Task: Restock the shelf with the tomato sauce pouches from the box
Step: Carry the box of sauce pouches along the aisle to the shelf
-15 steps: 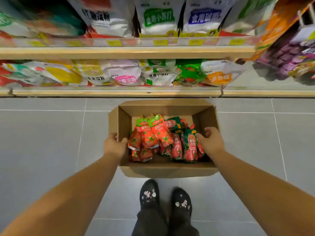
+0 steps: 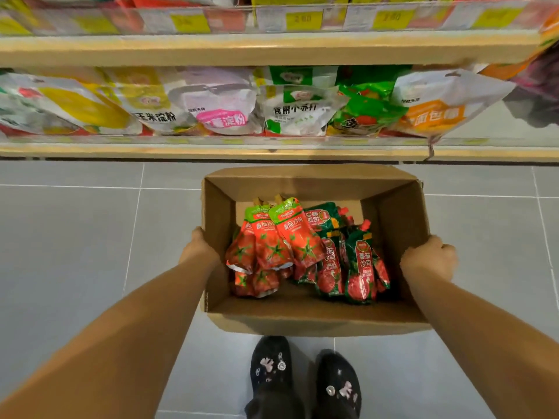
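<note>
An open cardboard box [image 2: 305, 320] sits low in front of me, above the grey tiled floor. Inside lie several tomato sauce pouches: red ones with green tops [image 2: 282, 240] on the left, dark green ones [image 2: 360, 267] on the right. My left hand [image 2: 198, 247] holds the box's left wall from outside, its fingers hidden. My right hand [image 2: 429, 258] grips the right wall with curled fingers. Whether the box rests on the floor or hangs in my hands is unclear.
A wooden lower shelf [image 2: 211, 152] just beyond the box carries bags of starch and baking soda [image 2: 295, 111] behind a transparent rail. An upper shelf [image 2: 242, 48] with yellow price tags runs above. My feet in black slippers [image 2: 270, 376] stand right behind the box.
Both hands have slid from the box's rim to the outside of its side walls. The box and shelves now look larger and closer, and the view has tilted lower.
</note>
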